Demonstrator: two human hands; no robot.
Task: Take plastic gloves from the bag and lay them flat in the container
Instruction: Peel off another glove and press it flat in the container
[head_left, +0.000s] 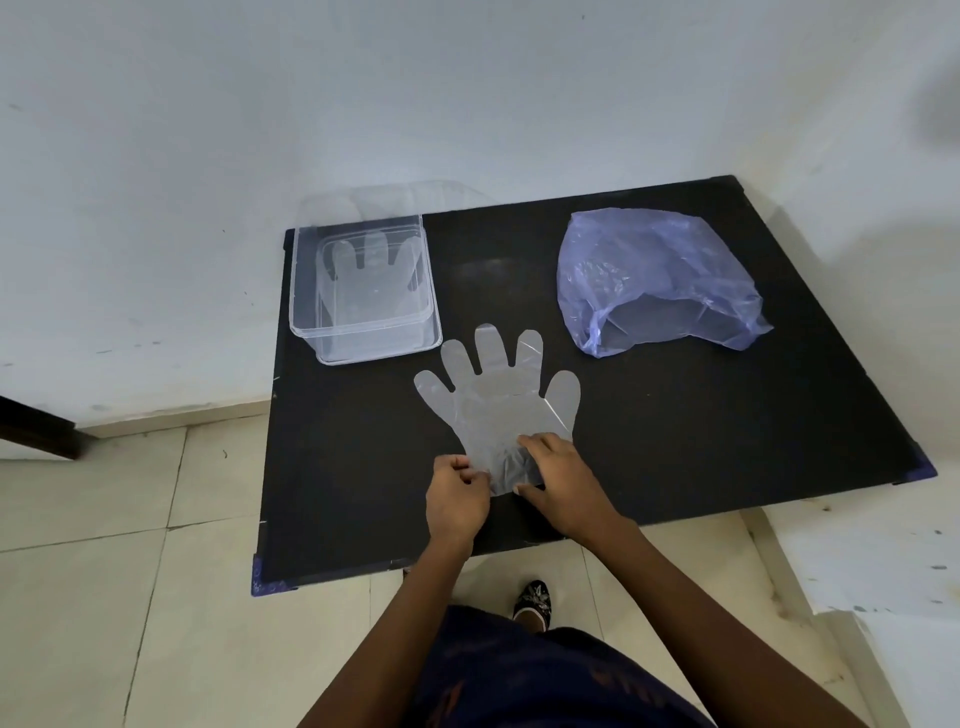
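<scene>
A clear plastic glove (498, 395) lies spread flat on the black table (675, 415), fingers pointing away from me. My left hand (457, 501) pinches the glove's cuff at its left corner. My right hand (563, 483) rests on the cuff's right side, thumb and fingers pressing it. At the table's far left stands a clear container (363, 332) with another clear glove (371, 275) lying flat inside. A crumpled blue plastic bag (654, 270) sits at the far right, its mouth open toward me.
A clear lid (395, 200) leans behind the container against the white wall. The table's near edge runs just below my hands. Tiled floor lies to the left, and my foot (532, 603) shows under the table edge.
</scene>
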